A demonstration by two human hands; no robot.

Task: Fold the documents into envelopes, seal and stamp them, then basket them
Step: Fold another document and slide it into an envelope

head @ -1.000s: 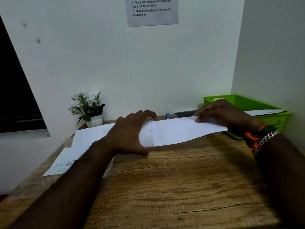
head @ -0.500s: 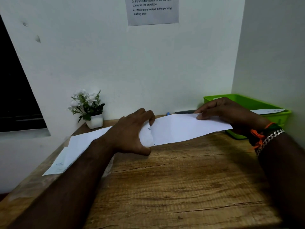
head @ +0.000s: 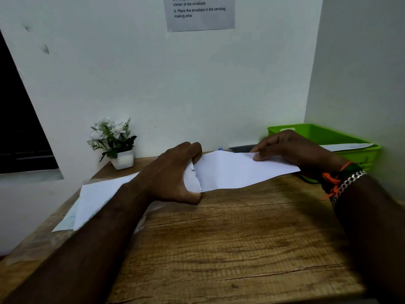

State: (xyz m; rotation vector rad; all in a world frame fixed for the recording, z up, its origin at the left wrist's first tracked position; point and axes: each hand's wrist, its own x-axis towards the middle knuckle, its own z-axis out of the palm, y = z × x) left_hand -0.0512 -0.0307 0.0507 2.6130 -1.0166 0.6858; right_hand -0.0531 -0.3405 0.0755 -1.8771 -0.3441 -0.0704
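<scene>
A folded white document (head: 238,170) is held a little above the wooden desk (head: 230,249), between both hands. My left hand (head: 171,176) grips a white envelope (head: 194,181) by its open end, with the document's left end at or inside that opening. My right hand (head: 293,150) pinches the document's far right edge. A green basket (head: 350,137) stands at the back right behind my right hand, with one white envelope (head: 348,146) lying across it.
Loose white sheets (head: 96,198) lie at the desk's left edge under my left forearm. A small white pot of flowers (head: 116,141) stands at the back left. A dark flat object (head: 241,148) and a blue item lie against the wall. An instruction notice (head: 200,12) hangs above.
The document has lifted off the desk and its right part has risen. My left hand has curled tighter round the envelope's opening. My right hand moved slightly up and right.
</scene>
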